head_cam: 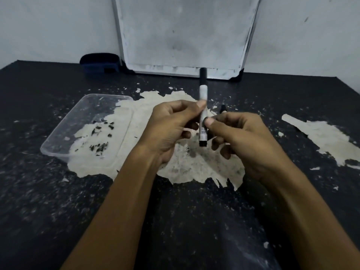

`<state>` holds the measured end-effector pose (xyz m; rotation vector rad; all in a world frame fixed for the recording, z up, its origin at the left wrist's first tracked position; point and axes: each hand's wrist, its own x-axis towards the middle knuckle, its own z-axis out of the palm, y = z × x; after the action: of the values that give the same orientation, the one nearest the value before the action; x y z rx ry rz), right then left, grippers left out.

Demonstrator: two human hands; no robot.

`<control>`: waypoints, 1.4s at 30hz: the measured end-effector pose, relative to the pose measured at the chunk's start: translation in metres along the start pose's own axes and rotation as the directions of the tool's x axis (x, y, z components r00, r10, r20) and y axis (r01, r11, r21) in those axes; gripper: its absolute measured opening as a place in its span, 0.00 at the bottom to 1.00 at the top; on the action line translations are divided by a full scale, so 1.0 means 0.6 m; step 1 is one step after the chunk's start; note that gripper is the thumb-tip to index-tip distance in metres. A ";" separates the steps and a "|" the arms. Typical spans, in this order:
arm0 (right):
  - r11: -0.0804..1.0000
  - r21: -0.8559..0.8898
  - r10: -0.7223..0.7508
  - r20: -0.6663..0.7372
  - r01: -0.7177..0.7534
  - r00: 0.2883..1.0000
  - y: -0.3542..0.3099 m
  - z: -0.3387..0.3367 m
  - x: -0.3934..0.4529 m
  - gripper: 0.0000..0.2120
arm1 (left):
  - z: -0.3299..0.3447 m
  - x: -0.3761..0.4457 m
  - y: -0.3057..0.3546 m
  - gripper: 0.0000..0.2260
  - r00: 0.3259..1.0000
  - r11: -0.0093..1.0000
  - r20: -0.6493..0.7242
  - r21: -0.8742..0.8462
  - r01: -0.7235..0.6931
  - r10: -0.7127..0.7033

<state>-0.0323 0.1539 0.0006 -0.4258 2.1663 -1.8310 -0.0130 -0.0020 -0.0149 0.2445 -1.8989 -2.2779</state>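
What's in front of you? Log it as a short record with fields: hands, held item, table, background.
left hand: pinches the marker at mid-barrel
right hand: pinches the marker lower down, nearer the camera
marker: white barrel, black at both ends, held above the table, pointing away
container: clear plastic, left of the hands, dark flecks seen through it
table: black, with pale peeled patches
background: whiteboard against the wall, dark blue eraser to its left
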 end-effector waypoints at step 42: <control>0.710 0.693 0.265 -0.096 -0.126 0.960 0.003 -0.008 0.019 0.09 | 0.030 -0.026 -0.026 0.08 0.732 0.348 0.217 0.769 -0.536 0.646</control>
<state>-0.0447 0.1542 -0.0007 0.1523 1.3744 -2.4211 -0.0025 0.0216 -0.0265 -0.2027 -2.2897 -0.7994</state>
